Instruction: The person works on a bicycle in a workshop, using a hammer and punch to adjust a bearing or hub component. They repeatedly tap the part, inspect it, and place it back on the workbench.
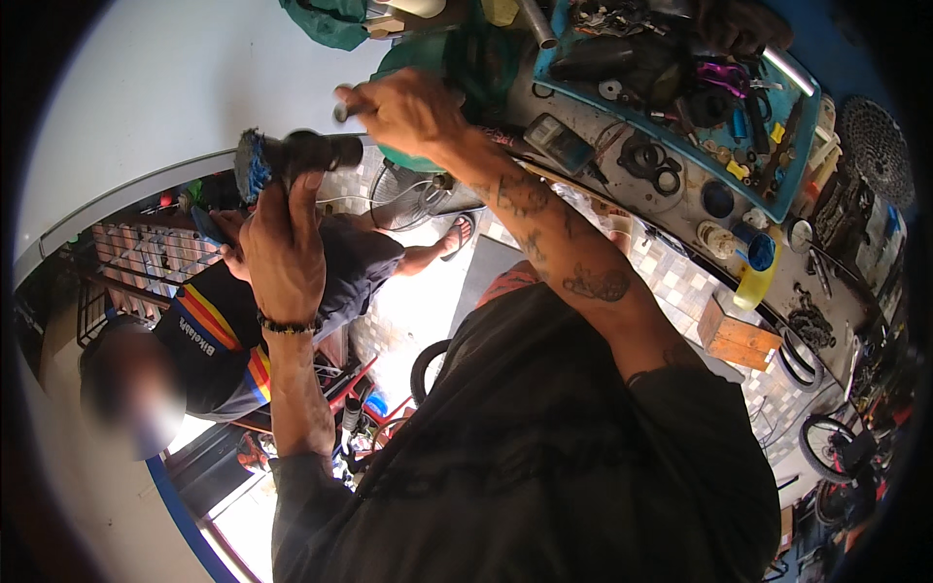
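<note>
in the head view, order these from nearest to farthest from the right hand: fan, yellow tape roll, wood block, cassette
From the right hand:
1. fan, just below it
2. yellow tape roll, on the bench to the right
3. wood block, lower right, nearly level with the tape
4. cassette, far right edge

Workshop interior seen through a tilted fisheye view. A pale ceiling [175, 87] fills the upper left, bordered by a curved grey rail [107, 209]. The floor [671, 272] is laid with small checkered tiles, brightly lit near the centre. A blue tray [792, 160] of parts rests on a cluttered bench [637, 189], with a wooden block [737, 338] below it. A fan [403, 194] stands on the floor. Bicycle wheels [826, 442] lean at lower right, and a red frame [355, 384] stands by a bright opening [248, 520]
</note>
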A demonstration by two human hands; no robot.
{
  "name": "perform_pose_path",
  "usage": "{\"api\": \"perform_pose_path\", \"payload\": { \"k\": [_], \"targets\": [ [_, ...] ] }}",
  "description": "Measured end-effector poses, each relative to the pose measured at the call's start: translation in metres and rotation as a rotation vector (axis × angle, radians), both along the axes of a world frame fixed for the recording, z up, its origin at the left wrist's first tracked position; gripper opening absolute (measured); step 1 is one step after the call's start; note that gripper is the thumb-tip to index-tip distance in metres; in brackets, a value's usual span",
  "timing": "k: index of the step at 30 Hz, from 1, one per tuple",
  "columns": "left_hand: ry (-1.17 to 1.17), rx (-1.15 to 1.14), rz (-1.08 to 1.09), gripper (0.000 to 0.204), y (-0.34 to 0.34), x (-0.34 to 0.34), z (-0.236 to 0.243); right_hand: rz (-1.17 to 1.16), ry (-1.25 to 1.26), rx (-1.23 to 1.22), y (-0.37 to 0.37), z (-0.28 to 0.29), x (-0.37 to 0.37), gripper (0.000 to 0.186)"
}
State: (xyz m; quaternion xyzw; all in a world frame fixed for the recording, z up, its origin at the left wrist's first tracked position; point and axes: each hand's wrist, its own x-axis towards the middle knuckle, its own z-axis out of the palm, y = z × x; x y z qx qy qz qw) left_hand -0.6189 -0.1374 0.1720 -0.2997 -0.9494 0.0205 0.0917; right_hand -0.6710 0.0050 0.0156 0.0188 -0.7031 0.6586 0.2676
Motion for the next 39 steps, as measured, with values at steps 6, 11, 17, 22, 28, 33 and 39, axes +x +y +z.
{"api": "perform_pose_path", "payload": {
  "k": [6,11,17,22,28,33,39],
  "targets": [
    [-0.142,0.883,0.315,0.040,-0.015,0.020,0.023,-0.141,0.173,0.195,-0.002,0.005,-0.003,0.046],
    [-0.038,0.834,0.443,0.044,-0.019,0.018,0.043,-0.112,0.219,0.205,-0.013,0.017,-0.007,0.049],
    [-0.060,0.837,0.444,0.044,-0.027,0.024,0.040,-0.085,0.105,0.222,-0.015,0.029,-0.007,0.042],
    [-0.137,0.868,0.429,0.046,-0.028,0.026,0.039,-0.112,0.109,0.161,-0.016,0.031,-0.007,0.038],
    [-0.180,0.842,0.430,0.045,-0.029,0.029,0.038,-0.181,0.070,0.163,-0.015,0.027,-0.013,0.037],
    [-0.201,0.815,0.412,0.044,-0.026,0.028,0.041,-0.206,0.055,0.146,-0.014,0.028,-0.015,0.039],
    [-0.207,0.744,0.368,0.043,-0.013,0.020,0.045,-0.276,0.053,0.104,-0.015,0.029,-0.019,0.044]
  ]
}}
